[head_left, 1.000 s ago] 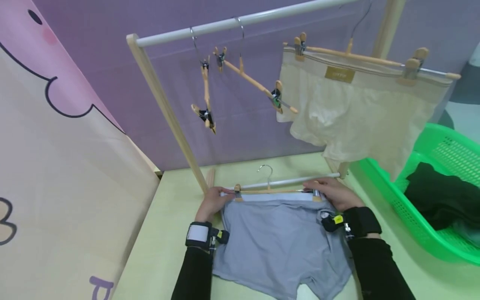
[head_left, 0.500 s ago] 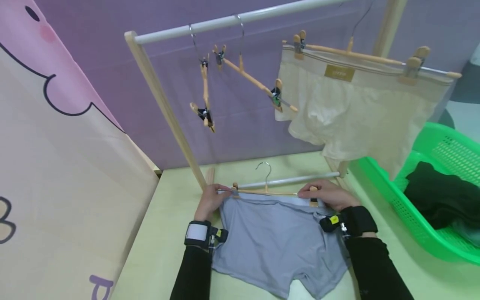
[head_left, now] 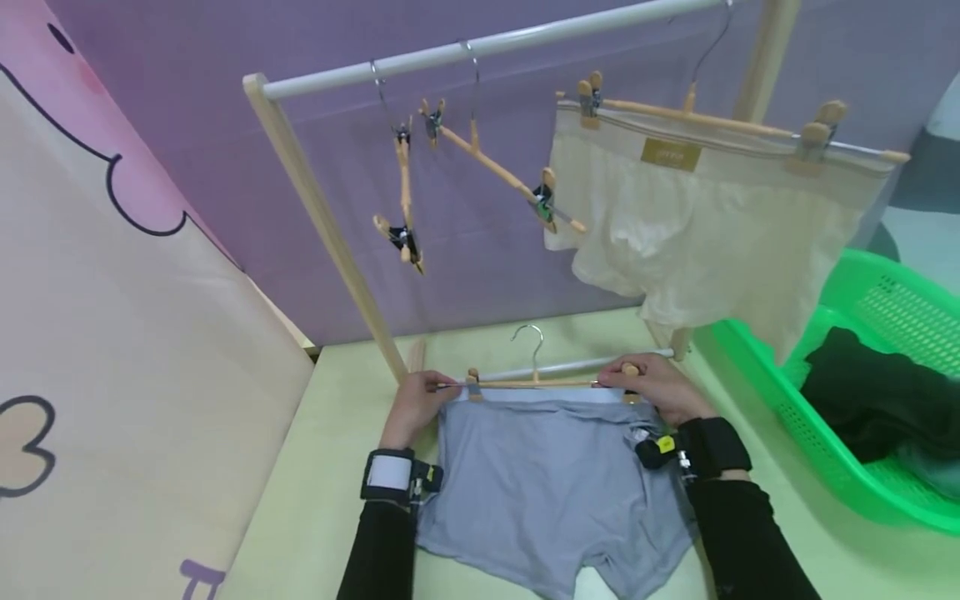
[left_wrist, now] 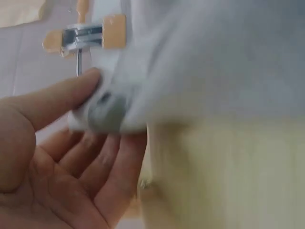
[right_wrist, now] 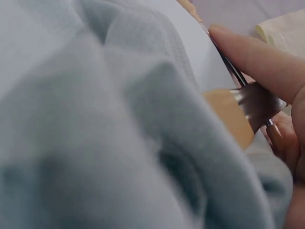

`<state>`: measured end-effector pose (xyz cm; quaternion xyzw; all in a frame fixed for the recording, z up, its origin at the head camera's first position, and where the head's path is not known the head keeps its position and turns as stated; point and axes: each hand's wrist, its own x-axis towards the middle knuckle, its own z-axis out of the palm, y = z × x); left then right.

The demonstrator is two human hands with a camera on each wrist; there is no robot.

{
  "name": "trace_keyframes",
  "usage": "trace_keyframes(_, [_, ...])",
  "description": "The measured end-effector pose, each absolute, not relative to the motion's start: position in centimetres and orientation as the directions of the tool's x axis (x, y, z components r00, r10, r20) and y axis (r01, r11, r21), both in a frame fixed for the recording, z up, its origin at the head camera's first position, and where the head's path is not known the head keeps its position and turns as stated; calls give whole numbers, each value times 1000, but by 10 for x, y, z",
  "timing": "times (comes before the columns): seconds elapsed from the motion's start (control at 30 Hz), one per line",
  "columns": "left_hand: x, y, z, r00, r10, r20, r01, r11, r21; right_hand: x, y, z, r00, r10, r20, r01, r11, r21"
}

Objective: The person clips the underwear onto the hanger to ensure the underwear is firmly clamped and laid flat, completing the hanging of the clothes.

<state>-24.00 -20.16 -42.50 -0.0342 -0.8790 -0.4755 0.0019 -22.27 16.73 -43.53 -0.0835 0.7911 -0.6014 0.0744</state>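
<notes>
Grey-blue shorts point(head_left: 555, 475) lie on the table, their pale waistband clipped to a wooden clip hanger point(head_left: 536, 384) with its metal hook upward. My left hand point(head_left: 415, 404) pinches the waistband's left corner, thumb on top and fingers beneath, beside the left clip point(left_wrist: 86, 37). At the other end, my right hand point(head_left: 663, 387) holds the hanger around the right clip point(right_wrist: 233, 117), thumb along its metal bar. Folds of the shorts cover much of the right wrist view. Both clips sit over the waistband.
A rack with a white rail point(head_left: 480, 50) stands behind. Cream shorts point(head_left: 705, 225) hang from it on the right, and bare clip hangers point(head_left: 495, 162) hang left of them. On the right, a green basket point(head_left: 787, 425) holds dark cloth point(head_left: 877, 396).
My right hand has shifted slightly left along the hanger, its thumb now inward of the right clip. My left hand stays at the waistband corner. The head view has tilted slightly.
</notes>
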Motion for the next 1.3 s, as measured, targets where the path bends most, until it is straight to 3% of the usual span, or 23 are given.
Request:
trace_keyframes(0.33, [-235,-217,-398,-998,13,63,58,628,776,-220,167,-430,-984,-175,3,-58,305,-950])
trace_keyframes(0.53, [-232,-224,-385,-990,-82,112,30,657,753,-221,167,-429,-986,-164,-7,-48,328,-944])
trace_keyframes(0.83, [-222,-237,-375,-936,-270,225,-84,794,602,-218,165,-427,-986,-163,-22,-39,362,-931])
trace_keyframes(0.97, [-226,-242,-378,-921,-298,253,-74,769,635,-219,164,-426,-988,-151,-26,-30,354,-935])
trace_keyframes(1.17, [-237,-242,-385,-938,-219,270,74,632,771,-221,164,-424,-994,-112,-6,-38,386,-922])
trace_keyframes(1.3, [-241,-239,-389,-939,-184,292,124,608,784,-220,165,-420,-995,-98,-17,-23,397,-917])
